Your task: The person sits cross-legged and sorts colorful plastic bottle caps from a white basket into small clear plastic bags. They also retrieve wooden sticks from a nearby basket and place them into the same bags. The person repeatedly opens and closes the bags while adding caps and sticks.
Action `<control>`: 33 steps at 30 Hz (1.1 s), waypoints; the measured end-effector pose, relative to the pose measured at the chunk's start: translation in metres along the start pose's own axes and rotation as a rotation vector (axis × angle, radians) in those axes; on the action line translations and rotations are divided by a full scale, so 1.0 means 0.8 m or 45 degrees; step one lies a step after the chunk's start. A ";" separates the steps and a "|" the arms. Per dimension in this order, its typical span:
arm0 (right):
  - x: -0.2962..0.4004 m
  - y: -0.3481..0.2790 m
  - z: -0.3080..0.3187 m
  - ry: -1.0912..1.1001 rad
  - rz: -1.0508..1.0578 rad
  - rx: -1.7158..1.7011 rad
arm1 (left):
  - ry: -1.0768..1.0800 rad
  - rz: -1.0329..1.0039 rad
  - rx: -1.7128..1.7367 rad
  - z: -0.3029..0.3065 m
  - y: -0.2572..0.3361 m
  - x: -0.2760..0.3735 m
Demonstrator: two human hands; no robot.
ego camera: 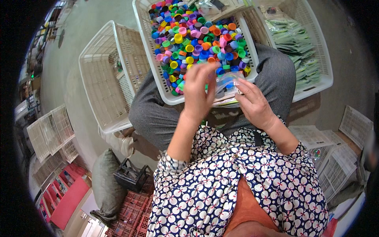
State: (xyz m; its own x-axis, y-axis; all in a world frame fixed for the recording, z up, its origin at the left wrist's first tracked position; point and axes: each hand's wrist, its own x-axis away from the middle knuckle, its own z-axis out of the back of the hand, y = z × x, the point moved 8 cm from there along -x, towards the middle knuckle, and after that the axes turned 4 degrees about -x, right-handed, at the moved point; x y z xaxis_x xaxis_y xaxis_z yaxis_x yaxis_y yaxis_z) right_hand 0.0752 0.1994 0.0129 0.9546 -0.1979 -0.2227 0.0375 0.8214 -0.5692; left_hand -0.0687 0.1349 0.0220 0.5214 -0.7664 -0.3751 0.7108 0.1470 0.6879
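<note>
My right hand (pixel 254 102) pinches the edge of a clear plastic bag (pixel 228 79) between thumb and fingers. Blurred by motion, my left hand (pixel 197 86) is raised just left of the bag; whether its fingertips hold anything is hidden. Both hands are over the near end of a white plastic crate (pixel 171 100), which rests between my legs. Many small round plastic caps (pixel 189 49) in mixed colours fill it. Under the bag, a flat board-like piece with a yellow-green edge (pixel 226 102) lies at the crate's near rim.
On the right, a white crate (pixel 327 80) holds stacked clear packets with green edges (pixel 296 50). Another white crate (pixel 97 106) stands left, with a few small items inside. A stuffed sack (pixel 106 180), a black carrier (pixel 131 174) and red crates (pixel 127 211) are behind on the left.
</note>
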 end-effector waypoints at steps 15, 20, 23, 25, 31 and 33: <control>0.017 0.006 0.009 0.019 -0.041 -0.040 | 0.080 0.156 -0.073 -0.088 -0.195 -0.042; 0.017 0.007 0.009 0.065 -0.037 -0.051 | -0.171 0.509 -0.030 -0.064 -0.225 0.016; 0.010 0.005 0.010 0.055 -0.059 -0.028 | -0.680 0.521 -0.511 -0.109 -0.197 0.042; 0.002 0.000 0.009 0.035 -0.051 0.004 | -0.674 0.449 -0.691 -0.122 -0.191 0.044; -0.009 -0.009 0.002 0.002 -0.002 0.076 | -0.273 0.831 -0.161 -0.059 -0.189 0.044; -0.006 -0.005 -0.003 0.003 -0.012 0.106 | -0.037 0.765 0.108 -0.012 -0.133 0.031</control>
State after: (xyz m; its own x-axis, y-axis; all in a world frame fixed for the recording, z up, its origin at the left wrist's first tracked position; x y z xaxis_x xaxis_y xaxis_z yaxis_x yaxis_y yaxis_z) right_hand 0.0697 0.1957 0.0144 0.9534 -0.2070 -0.2193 0.0712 0.8612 -0.5033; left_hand -0.1271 0.1065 -0.0665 0.8056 -0.5820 0.1107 0.2553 0.5098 0.8216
